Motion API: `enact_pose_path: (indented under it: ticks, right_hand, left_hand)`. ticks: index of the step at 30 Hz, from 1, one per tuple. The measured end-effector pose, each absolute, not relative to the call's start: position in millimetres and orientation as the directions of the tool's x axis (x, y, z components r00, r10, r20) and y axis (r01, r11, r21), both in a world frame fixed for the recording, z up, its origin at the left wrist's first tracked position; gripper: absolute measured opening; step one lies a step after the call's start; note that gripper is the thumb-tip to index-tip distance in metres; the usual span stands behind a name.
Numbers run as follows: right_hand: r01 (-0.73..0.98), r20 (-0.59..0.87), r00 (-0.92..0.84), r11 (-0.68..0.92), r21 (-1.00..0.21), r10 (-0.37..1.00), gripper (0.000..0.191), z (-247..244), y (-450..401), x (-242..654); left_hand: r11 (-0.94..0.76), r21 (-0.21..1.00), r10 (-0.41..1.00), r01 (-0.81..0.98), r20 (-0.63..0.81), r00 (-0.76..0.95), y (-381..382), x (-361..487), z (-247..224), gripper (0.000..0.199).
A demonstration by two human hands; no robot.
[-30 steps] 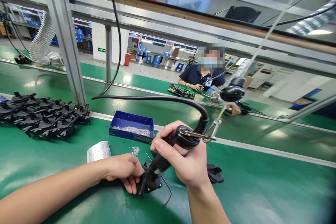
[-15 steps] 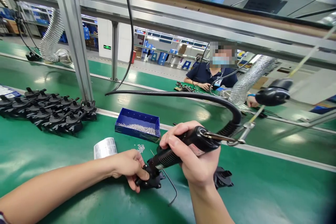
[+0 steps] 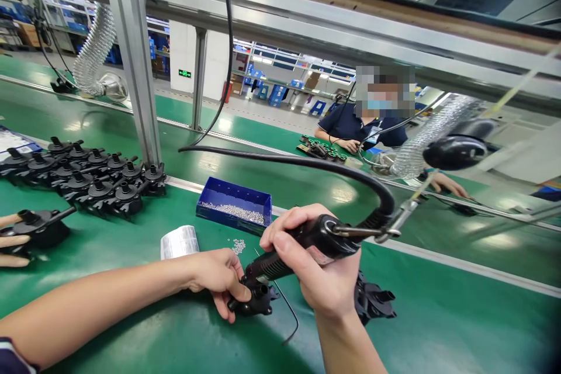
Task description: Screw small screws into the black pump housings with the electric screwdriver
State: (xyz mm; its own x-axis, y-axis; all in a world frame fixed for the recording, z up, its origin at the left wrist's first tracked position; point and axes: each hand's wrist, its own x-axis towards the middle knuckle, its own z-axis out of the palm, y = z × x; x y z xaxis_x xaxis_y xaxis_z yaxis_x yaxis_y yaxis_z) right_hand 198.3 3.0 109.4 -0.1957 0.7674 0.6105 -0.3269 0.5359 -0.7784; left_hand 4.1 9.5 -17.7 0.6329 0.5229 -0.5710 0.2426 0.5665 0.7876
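In my right hand [image 3: 322, 263] is a black electric screwdriver [image 3: 272, 263], gripped round its body and tilted down to the left. Its nose end meets a small black plastic housing [image 3: 258, 301] with short tube stubs; the bit's tip is hidden. My left hand [image 3: 225, 280] pinches the housing's left side against the green bench mat. A thin black wire [image 3: 289, 310] trails from beside the housing. Behind my right wrist lies another black housing [image 3: 374, 298]. Small metal pieces [image 3: 238, 245] lie loose beyond my left hand, too small to name.
A blue bin [image 3: 234, 222] of tiny metal pieces stands behind. Left of it are rows of black housings [image 3: 99, 190] and a label roll [image 3: 179, 242]. Another person's hand [image 3: 13, 242] holds a housing at the left edge. A co-worker [image 3: 363, 128] sits opposite. A cable [image 3: 284, 156] arches overhead.
The screwdriver has shifted slightly left across the housing, exposing a tube stub. Another person's hand with a black housing has come in at the left edge. The view has moved slightly.
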Motion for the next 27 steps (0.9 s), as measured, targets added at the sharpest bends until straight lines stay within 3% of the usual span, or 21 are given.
enact_pose_path:
  ticks: [4,10,22,24,27]
  right_hand:
    - [-0.495,0.587,-0.425,0.366,-0.788,0.689,0.021,114,1,195]
    - [-0.225,0.530,-0.068,0.505,-0.834,0.845,0.014,111,0,180]
    - [-0.371,0.557,-0.200,0.464,-0.804,0.806,0.014,103,1,178]
    - [-0.397,0.552,-0.228,0.441,-0.805,0.802,0.016,100,1,178]
    - [-0.462,0.549,-0.298,0.386,-0.799,0.781,0.021,99,2,180]
  left_hand:
    - [0.551,0.801,0.527,0.236,-0.553,0.645,9,4,-19,0.048]
    - [0.548,0.805,0.530,0.228,-0.545,0.650,9,4,-18,0.061]
    - [0.525,0.819,0.623,0.233,-0.556,0.551,-2,6,-5,0.050]
    - [0.399,0.863,0.699,0.310,-0.505,0.507,-3,6,4,0.048]
    - [0.034,0.895,0.794,0.445,-0.295,0.532,-4,6,17,0.050]
